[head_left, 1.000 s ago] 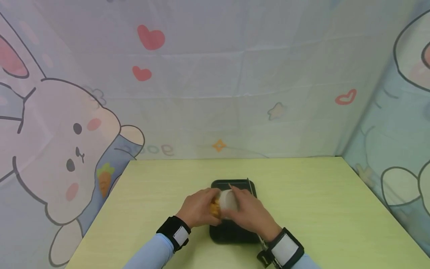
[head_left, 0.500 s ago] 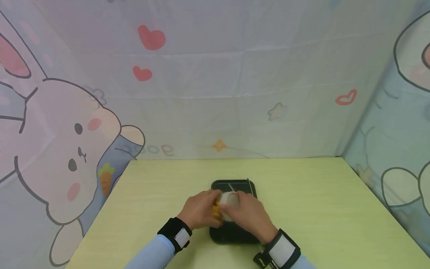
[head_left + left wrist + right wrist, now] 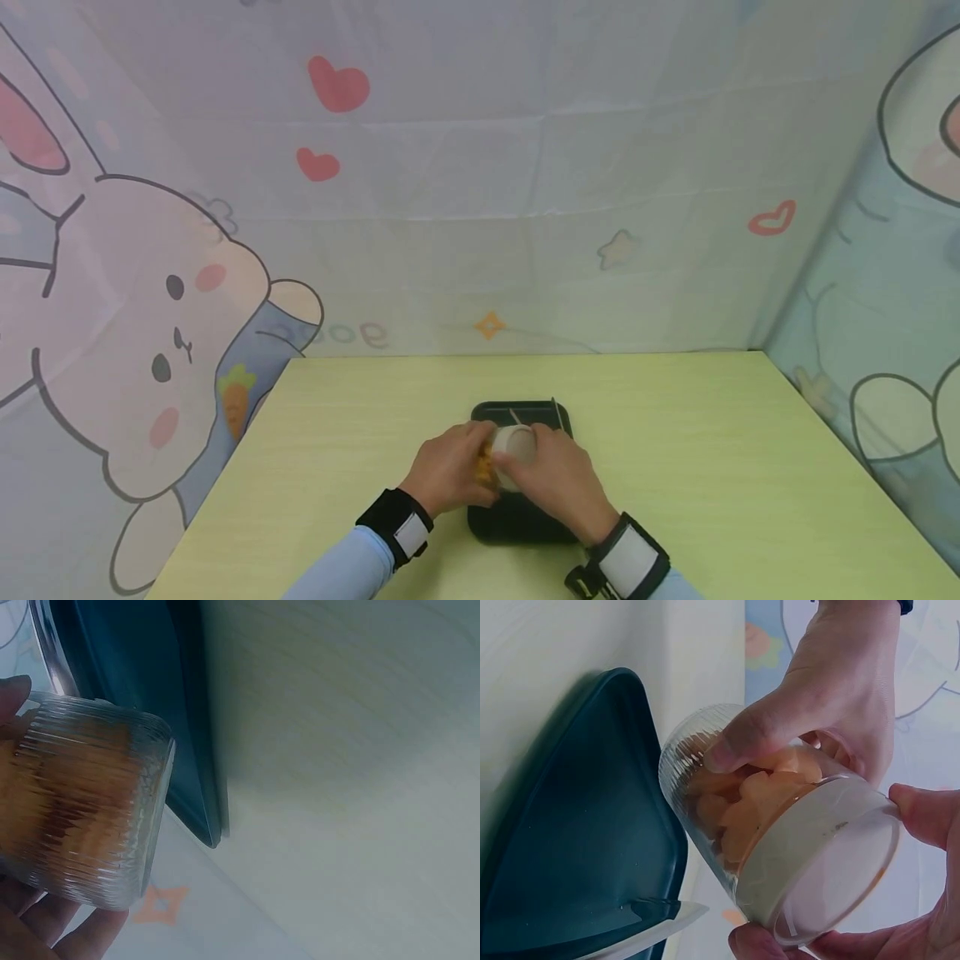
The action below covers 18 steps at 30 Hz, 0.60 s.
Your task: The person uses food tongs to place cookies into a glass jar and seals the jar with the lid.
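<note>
A clear ribbed jar with orange-brown pieces inside is held on its side, tilted, above the dark tray. My left hand grips the jar's body, thumb on one side and fingers on the other, as the right wrist view also shows. My right hand holds the white lid by its rim, with thumb and fingers on opposite sides. The lid sits on the jar's mouth. In the left wrist view the ribbed base of the jar faces out beyond the left fingers.
The tray lies on a pale yellow table. A slim, pale, long-handled tool lies across the tray, partly hidden behind the hands in the head view. Behind the table hangs a cloth printed with a rabbit and hearts.
My right hand has turned a little on the lid, and its wrist has shifted slightly left. The left hand keeps its grip on the jar, moving only a little.
</note>
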{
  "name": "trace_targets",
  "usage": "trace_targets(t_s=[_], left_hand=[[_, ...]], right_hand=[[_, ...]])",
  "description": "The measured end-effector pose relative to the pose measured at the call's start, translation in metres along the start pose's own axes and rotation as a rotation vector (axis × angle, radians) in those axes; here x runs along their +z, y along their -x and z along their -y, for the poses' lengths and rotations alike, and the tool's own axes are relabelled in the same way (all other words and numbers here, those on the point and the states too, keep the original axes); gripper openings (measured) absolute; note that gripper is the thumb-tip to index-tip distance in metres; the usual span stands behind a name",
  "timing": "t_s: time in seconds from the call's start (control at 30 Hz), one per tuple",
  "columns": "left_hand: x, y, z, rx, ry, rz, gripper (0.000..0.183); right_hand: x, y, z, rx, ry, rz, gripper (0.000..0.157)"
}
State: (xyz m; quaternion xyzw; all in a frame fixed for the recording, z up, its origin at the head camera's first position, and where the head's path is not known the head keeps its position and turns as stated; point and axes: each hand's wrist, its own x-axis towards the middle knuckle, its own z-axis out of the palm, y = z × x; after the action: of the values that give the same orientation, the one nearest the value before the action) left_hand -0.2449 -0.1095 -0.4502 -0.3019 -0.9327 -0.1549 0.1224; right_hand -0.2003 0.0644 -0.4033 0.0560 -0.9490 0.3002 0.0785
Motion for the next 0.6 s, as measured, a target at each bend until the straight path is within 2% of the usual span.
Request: trace_targets(t_s=[0.33,0.6], left_hand=[[0.0027,-0.0003,-0.0006,0.033,-0.043,-0.047,0.075],[0.0003,-0.0017,-0.0022,-0.005,-0.04,-0.081,0.073]], right_hand=[[0.0019,-0.001,-0.0005,0.026,-0.009,-0.004,0.056],[-0.0015,-0.002,-0.0021,-0.061,-0.036,-0.039,0.057]])
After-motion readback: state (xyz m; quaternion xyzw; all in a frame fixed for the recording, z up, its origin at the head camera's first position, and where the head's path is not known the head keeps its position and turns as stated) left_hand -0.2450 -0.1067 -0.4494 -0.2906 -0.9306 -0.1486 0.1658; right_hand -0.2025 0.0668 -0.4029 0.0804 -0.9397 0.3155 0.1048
